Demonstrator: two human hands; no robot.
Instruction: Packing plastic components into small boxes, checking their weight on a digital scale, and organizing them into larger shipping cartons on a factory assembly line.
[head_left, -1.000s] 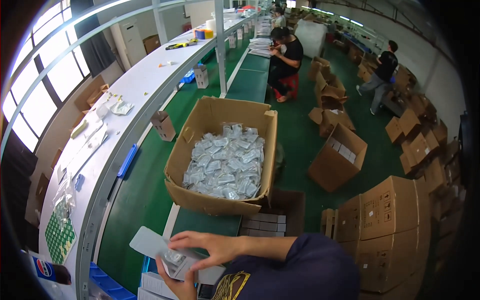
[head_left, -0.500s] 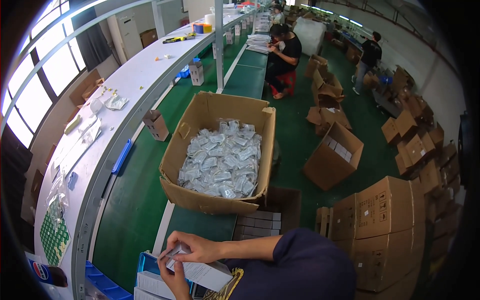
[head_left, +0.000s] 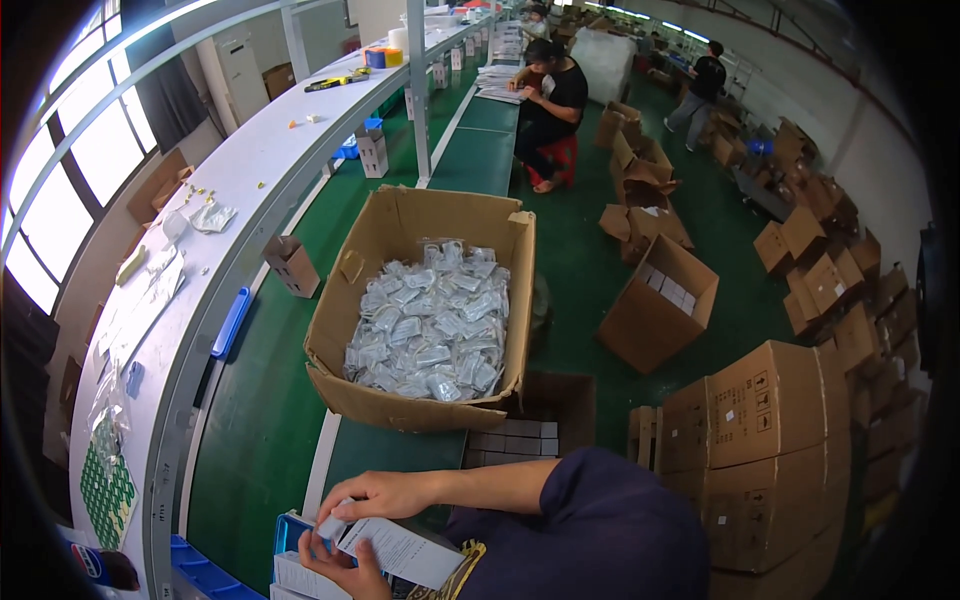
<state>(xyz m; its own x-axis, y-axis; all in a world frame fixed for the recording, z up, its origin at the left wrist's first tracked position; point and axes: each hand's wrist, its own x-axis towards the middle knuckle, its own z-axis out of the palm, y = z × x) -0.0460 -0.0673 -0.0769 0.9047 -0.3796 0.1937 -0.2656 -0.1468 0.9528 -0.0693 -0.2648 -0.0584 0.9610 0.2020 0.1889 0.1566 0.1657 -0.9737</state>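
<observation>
A small white carton box (head_left: 408, 552) with fine print on its side lies tilted in front of my body. Curled around its near left end from below is my left hand (head_left: 348, 574), thumb on the printed side. My right hand (head_left: 385, 493) reaches in from the right, fingers pinched on a pale grey-white piece at the box's end; whether it is a flap or an insert I cannot tell. More white boxes (head_left: 305, 577) lie beside my left hand in a blue tray (head_left: 289, 532). Past my hands stands a big open carton (head_left: 335, 385) full of clear-bagged pale parts (head_left: 430, 325).
A green conveyor belt (head_left: 255, 415) runs beside a long white shelf (head_left: 205, 265). An open carton with white boxes (head_left: 520, 440) stands right of the belt. Stacked cartons (head_left: 760, 410) rise on my right. Farther off sits a person (head_left: 550, 100) at the line.
My view has shifted slightly, moving the scene leftward. Both hands stay at the box's end; my left fingers have spread somewhat, and the printed side now faces up more.
</observation>
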